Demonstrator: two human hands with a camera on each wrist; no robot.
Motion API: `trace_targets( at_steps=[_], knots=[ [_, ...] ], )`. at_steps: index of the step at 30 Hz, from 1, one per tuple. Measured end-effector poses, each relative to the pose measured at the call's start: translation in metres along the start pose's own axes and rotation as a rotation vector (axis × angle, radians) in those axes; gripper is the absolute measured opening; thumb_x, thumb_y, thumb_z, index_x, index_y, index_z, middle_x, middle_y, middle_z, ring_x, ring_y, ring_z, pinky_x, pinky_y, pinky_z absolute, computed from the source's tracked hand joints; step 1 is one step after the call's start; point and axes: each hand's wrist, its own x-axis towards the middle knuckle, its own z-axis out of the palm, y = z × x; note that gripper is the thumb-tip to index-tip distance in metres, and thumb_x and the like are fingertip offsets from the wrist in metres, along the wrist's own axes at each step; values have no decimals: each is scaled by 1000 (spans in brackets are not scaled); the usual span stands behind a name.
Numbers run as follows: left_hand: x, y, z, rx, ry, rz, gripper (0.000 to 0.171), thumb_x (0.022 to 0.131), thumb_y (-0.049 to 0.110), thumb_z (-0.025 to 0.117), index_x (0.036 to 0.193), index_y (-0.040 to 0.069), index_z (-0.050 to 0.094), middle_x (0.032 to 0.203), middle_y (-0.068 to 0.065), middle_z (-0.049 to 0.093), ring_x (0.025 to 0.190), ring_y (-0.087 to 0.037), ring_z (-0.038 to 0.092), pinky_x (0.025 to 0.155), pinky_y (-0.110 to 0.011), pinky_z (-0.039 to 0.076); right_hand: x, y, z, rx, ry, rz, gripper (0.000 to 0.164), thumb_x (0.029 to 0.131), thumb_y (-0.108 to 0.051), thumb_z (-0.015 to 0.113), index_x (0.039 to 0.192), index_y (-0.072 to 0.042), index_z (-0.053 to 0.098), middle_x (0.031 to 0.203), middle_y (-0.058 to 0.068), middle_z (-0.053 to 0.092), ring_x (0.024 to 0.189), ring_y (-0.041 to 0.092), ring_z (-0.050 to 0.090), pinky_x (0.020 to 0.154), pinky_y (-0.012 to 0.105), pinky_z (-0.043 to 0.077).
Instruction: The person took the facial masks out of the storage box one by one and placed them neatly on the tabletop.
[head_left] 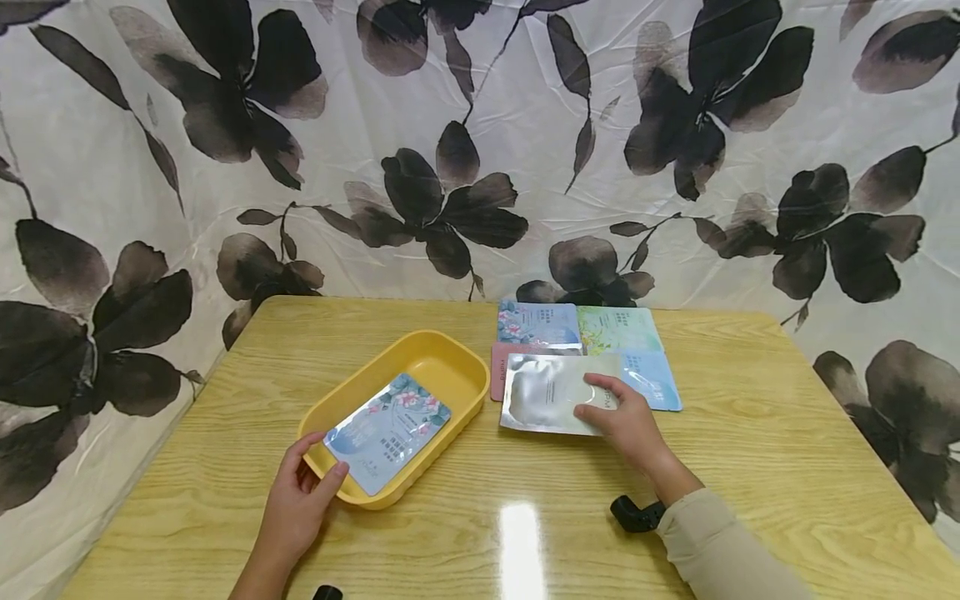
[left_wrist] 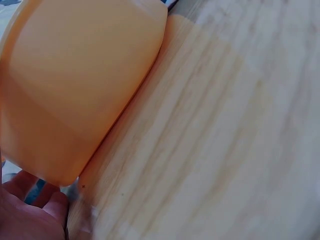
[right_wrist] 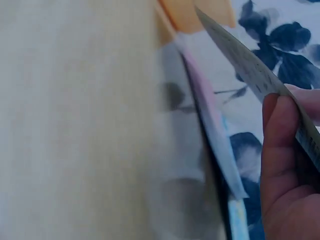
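My left hand point(head_left: 296, 492) grips the near-left end of a yellow plastic basket point(head_left: 438, 354), its thumb over the rim. Inside lies a blue-grey face mask packet point(head_left: 390, 433) with pink flowers, slanted across the basket. To the right, my right hand point(head_left: 630, 425) pinches a silver and pale cream face mask packet point(head_left: 551, 396) by its right part. The right wrist view has this packet point(right_wrist: 242, 62) edge-on between thumb and fingers, raised above the flat packets. It partly hides a pink packet point(head_left: 498, 375) and a light blue packet point(head_left: 656, 383).
Behind these lie a blue floral packet point(head_left: 536, 323) and a green packet point(head_left: 622, 329), near the back edge of the wooden table point(head_left: 375, 317). A black wrist camera point(head_left: 636, 514) sits by the right sleeve. Flower-printed cloth point(head_left: 315, 167) hangs behind the table.
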Motion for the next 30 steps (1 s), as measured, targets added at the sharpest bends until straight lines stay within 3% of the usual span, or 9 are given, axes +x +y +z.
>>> trace_targets(
  at_steps=[6,14,22,30],
  knots=[
    [-1,1,0,1,-3,7,54,99,7,63,145,-2,35,136,-26,42,110,5,48,89,-4,40,-13,8,12,-35,-23,-27,54,89,-13,77,137,0,57,132,17,58,116,27,53,96,35,45],
    [0,1,0,4,2,23,52,99,6,63,143,-3,36,134,-25,43,109,3,49,88,-4,41,-22,11,24,6,-51,-21,54,87,-9,77,137,2,57,116,15,66,93,18,63,82,29,52],
    [-1,-2,0,-2,7,17,53,99,4,63,144,-3,35,134,-25,43,107,4,49,86,-5,42,-23,10,28,-108,-30,-10,50,86,-10,78,132,2,61,130,18,59,111,28,57,95,39,47],
    [1,-2,0,1,3,17,55,99,4,63,145,-3,35,137,-25,41,110,5,47,89,-3,39,-22,12,26,-153,-47,-2,50,87,-9,77,133,2,60,135,21,56,116,32,56,98,45,46]
  ],
)
